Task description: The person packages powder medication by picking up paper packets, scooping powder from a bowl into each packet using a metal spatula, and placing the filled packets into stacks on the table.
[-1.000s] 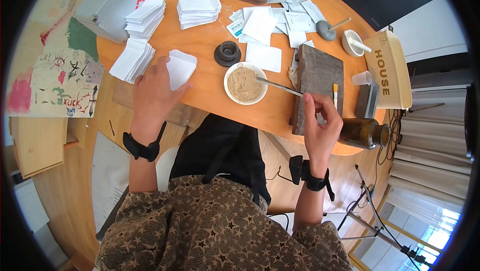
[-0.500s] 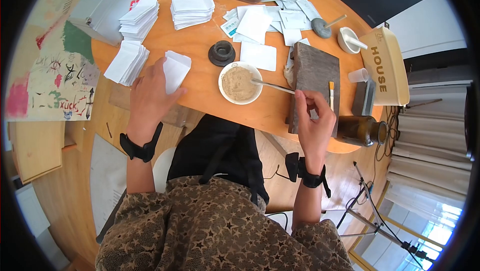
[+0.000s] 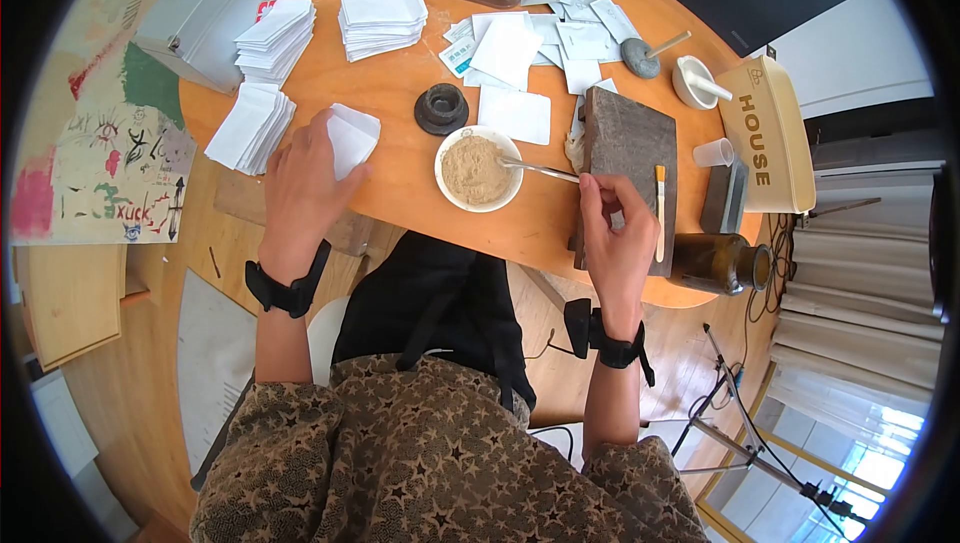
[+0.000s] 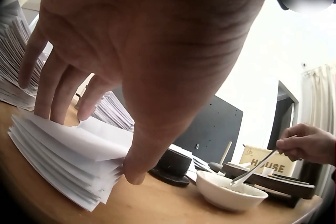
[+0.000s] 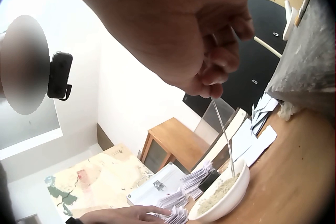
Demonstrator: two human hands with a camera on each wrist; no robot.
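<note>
My left hand holds a small stack of white paper envelopes at the table's near edge. Its fingers reach down at the far side of the top envelope, and the thumb lies against the near corner, as the left wrist view shows. My right hand pinches the handle of a slim metal spoon between thumb and fingers. The spoon slants down over the rim of a white bowl, its tip in tan powder. A dark round stand sits just behind the bowl.
More envelope stacks stand left and behind. Loose sachets lie at the back. On the right are a dark stone slab bearing a brush, a brown bottle, a mortar and a beige HOUSE box.
My right hand has shifted slightly left toward the bowl, the spoon tip staying in the powder. The left hand keeps its place at the envelopes, and the top envelope now looks more creased.
</note>
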